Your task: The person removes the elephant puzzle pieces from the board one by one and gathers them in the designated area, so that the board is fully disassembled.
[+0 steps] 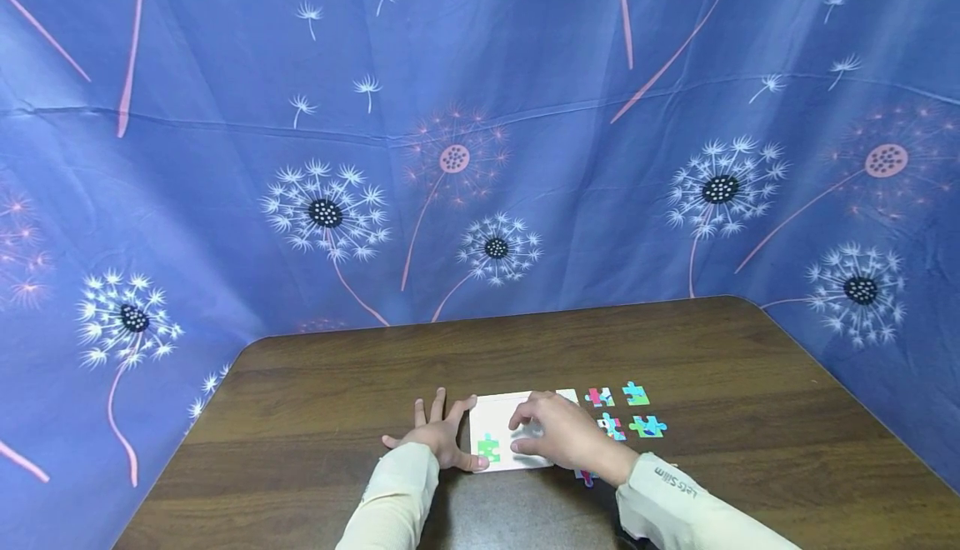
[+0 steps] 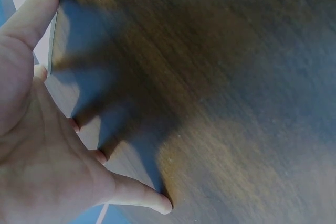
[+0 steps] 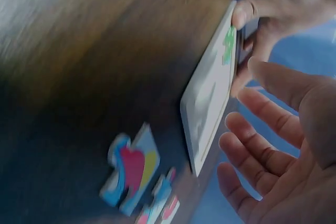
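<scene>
A white puzzle board (image 1: 493, 413) lies flat on the table, with one green jigsaw piece (image 1: 488, 448) at its near left corner. My left hand (image 1: 435, 437) is spread at the board's left side. Its thumb rests on the near corner, and the index fingertip touches the far left edge. Over the board's right part hovers my right hand (image 1: 566, 429), fingers loosely bent and apart. In the right wrist view nothing is between the fingers of that right hand (image 3: 283, 145). It hides much of the board's right side from the head view.
Several loose jigsaw pieces lie right of the board, among them a green and blue one (image 1: 647, 427) and a red and white one (image 1: 600, 397). Another piece (image 3: 134, 169) sits near the board's front edge. Behind the brown table (image 1: 337, 383) hangs a blue dandelion cloth (image 1: 525, 158).
</scene>
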{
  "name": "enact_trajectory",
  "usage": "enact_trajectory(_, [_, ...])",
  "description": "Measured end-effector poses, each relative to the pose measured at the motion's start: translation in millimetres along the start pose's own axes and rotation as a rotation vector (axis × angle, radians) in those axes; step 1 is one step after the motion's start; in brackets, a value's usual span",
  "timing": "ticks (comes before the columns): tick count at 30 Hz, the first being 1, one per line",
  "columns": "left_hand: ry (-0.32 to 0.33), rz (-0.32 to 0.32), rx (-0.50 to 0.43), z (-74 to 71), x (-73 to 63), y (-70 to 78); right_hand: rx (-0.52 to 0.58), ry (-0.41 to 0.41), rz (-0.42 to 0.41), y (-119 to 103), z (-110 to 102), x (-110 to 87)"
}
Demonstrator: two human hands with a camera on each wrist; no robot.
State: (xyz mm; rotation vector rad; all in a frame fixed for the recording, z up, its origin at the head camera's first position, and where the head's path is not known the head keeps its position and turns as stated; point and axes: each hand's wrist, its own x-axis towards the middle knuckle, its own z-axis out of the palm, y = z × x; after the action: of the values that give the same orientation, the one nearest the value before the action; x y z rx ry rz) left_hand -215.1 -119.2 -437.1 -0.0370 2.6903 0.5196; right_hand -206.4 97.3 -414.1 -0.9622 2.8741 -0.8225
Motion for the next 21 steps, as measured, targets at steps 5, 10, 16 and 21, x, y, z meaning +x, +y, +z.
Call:
enact_trajectory(5, [-0.011, 0.005, -0.01, -7.1, -9.5, 4.5, -0.042, 0.023, -0.037, -7.0, 11.0, 4.3])
enact_trajectory(10, [0.006, 0.021, -0.019, -11.0, -14.0, 6.8, -0.069, 0.036, -0.032, -11.5, 20.5, 9.6])
enact_trajectory(16, [0.013, 0.024, -0.021, -10.7, -14.1, 6.7, -0.135, 0.046, -0.027, -13.4, 30.7, 15.9])
enact_trajectory(21, [0.003, 0.011, -0.022, -9.0, -11.1, 5.2, -0.146, 0.056, -0.023, -13.4, 33.4, 19.7])
